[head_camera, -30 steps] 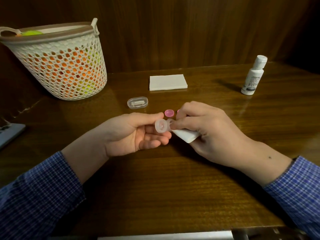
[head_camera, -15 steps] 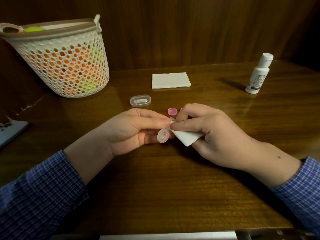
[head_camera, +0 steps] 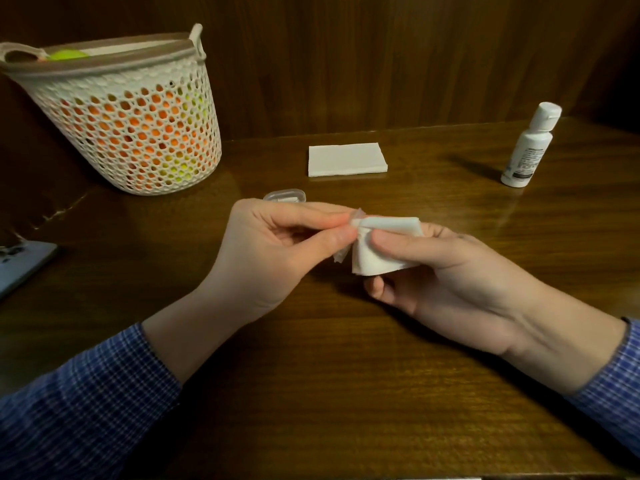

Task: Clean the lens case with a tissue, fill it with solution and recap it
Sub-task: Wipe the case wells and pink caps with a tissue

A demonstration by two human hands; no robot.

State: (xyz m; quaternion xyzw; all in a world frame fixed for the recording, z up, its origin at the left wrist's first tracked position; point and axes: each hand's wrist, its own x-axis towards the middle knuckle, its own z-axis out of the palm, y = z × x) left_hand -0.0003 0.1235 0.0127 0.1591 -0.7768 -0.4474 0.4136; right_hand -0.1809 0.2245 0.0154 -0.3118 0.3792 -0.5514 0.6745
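Note:
My left hand (head_camera: 277,251) pinches the clear lens case (head_camera: 358,213) between thumb and forefinger; only a sliver of the case shows past the fingertips. My right hand (head_camera: 446,275) holds a folded white tissue (head_camera: 375,251) pressed and wrapped against the case. Both hands hover just above the wooden table (head_camera: 329,375). A white solution bottle (head_camera: 530,147) stands capped at the back right. The pink caps are hidden behind my hands.
A stack of folded tissues (head_camera: 347,159) lies at the back centre. A small clear plastic box (head_camera: 284,195) sits just beyond my left hand. A white mesh basket (head_camera: 131,123) with coloured balls stands back left. A grey device (head_camera: 20,268) lies at the left edge.
My right hand has turned palm-up and wrapped the tissue over the case. Both hands rose slightly and now cover the pink caps that showed on the table before.

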